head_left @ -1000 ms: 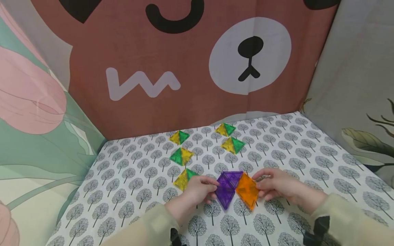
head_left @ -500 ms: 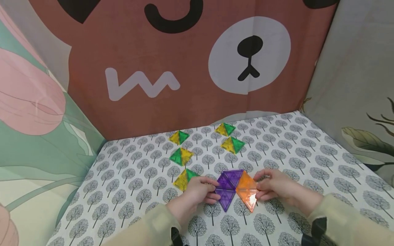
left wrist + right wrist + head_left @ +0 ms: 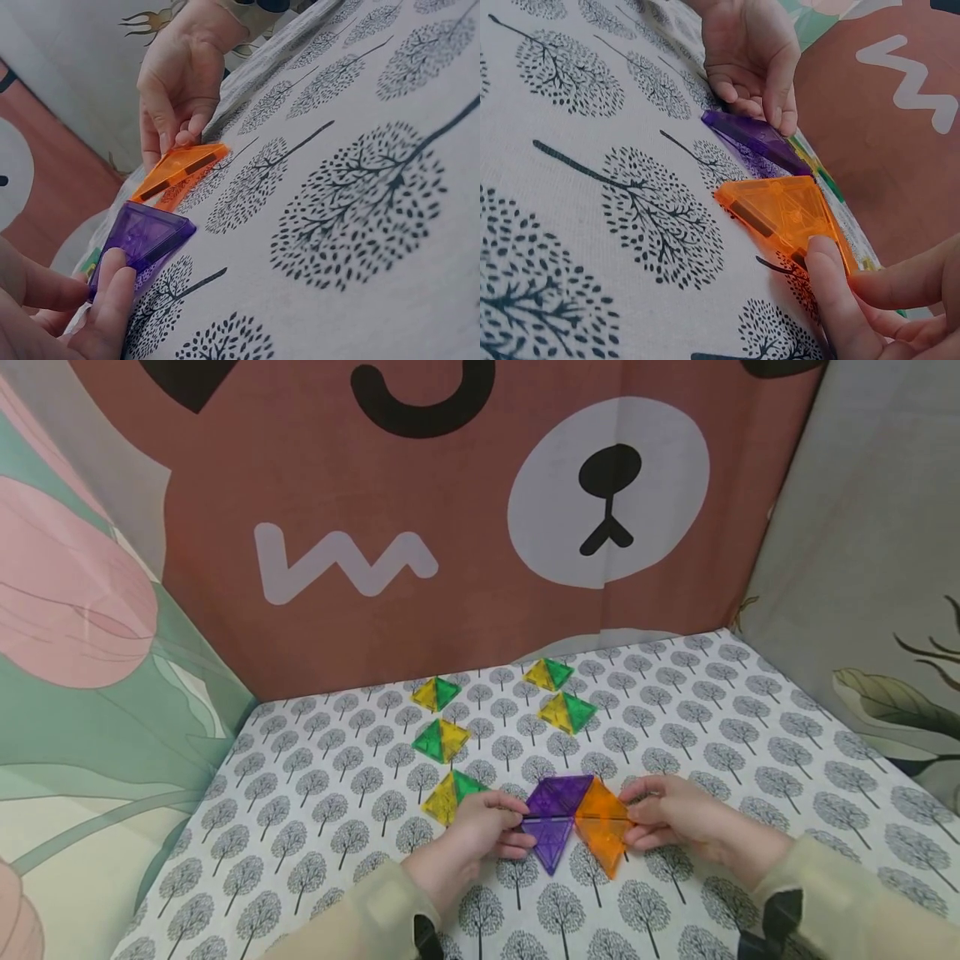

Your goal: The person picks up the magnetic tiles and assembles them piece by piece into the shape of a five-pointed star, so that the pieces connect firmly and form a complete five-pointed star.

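Note:
Translucent purple triangular magnetic tiles sit edge to edge beside orange ones, forming a joined row close over the cloth. My left hand pinches the purple group at its left corner, thumb above and fingers below. At the opposite end, my right hand pinches the orange group's right corner. In the left wrist view, the purple tiles slope at an angle like a bent sheet. The right wrist view has the orange tiles tilted too, with tree print showing beneath them.
Several yellow-and-green tile diamonds stand farther back on the tree-print cloth: a nearest left one, two more behind it, and two to the right. A brown bear-print curtain hangs behind.
Both hands stay almost in place. The tile groups have tilted along their middle seam, where a dark line now shows, and the glare on the lower orange tile has gone.

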Motion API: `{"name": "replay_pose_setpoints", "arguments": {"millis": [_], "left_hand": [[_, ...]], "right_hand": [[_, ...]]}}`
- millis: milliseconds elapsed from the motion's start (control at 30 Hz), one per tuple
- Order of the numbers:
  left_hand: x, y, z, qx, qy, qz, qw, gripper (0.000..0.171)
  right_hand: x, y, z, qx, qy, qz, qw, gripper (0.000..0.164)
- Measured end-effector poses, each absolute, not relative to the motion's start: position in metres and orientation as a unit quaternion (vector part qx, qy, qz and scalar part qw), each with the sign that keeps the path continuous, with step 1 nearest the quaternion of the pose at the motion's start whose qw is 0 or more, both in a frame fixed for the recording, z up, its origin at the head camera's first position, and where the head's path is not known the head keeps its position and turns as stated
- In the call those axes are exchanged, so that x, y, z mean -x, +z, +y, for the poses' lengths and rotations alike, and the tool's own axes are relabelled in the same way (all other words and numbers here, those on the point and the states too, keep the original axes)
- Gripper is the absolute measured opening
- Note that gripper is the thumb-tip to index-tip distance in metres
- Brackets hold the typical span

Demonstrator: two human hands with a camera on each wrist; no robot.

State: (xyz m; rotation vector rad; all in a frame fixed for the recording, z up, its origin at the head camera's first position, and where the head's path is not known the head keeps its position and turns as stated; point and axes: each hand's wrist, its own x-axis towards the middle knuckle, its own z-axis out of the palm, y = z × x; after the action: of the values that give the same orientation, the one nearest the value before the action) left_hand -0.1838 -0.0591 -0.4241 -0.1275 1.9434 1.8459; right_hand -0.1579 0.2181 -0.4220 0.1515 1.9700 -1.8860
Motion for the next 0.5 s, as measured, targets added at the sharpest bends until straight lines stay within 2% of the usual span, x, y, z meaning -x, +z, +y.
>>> {"name": "replay_pose_setpoints", "arguments": {"millis": [500], "left_hand": [[0.1828,-0.4244,-0.0605,0.049,0.691,0.684,0.23,0.023]], "right_hand": [[0.1584,-0.4231,0.219,-0.039,-0.694,0.685,0.219,0.047]]}}
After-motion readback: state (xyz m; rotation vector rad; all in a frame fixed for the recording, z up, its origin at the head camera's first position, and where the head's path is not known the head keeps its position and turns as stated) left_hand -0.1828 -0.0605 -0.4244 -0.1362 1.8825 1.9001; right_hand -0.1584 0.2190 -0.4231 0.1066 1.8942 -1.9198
